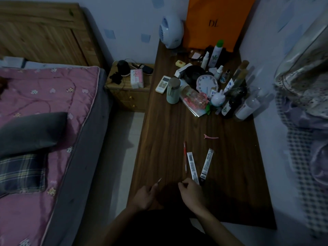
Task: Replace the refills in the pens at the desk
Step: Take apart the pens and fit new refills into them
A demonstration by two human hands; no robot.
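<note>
While the left hand gripped a slim pointed pen piece, its tip poking out up and to the left near the edge of the dark wood-grain desk, the right hand was close beside it with fingertips drawn together. Whether they pinched some small part was too dim to tell. The step in hand looked like taking apart or rebuilding one pen, though that was only a judgement.

Just beyond the right hand lay a white barcode-printed refill packet and a dark-ended clear refill packet, their near ends close together and their far ends splayed apart. A red-and-clear pen lay just left of the white packet. The next move probably called for one hand to be freed, a fresh refill drawn from a packet, and the refill slid straight into the barrel.

A pink hair clip lay farther back. Bottles, a pale pink clock and a remote crowded the far end, well apart from the work and blocking no reach. Poor light seemed the main hindrance to fine alignment.
</note>
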